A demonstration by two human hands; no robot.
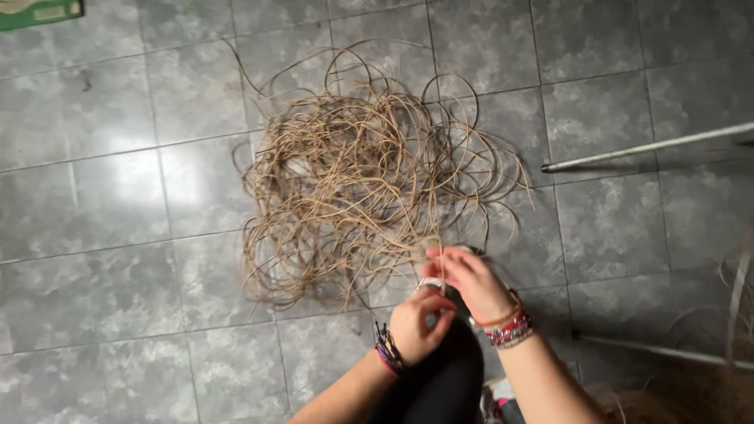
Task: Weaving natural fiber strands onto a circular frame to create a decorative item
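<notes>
Right hand (469, 284): fingertips pinched together on thin tan strands at near edge of tangle. Left hand (418, 324): fingers curled shut around same strands just below, touching right hand. Beaded bracelets (510, 328) on right wrist, dark bands on left. Tangled heap of cane strips (357, 173) spread on grey tiled floor (118, 259), just ahead of hands. Pale pole (648, 147) lying right, well apart. Green box corner (39, 12) top left.

A green, perhaps cardboard, box (39, 12) lies top-left, cropped.
</notes>
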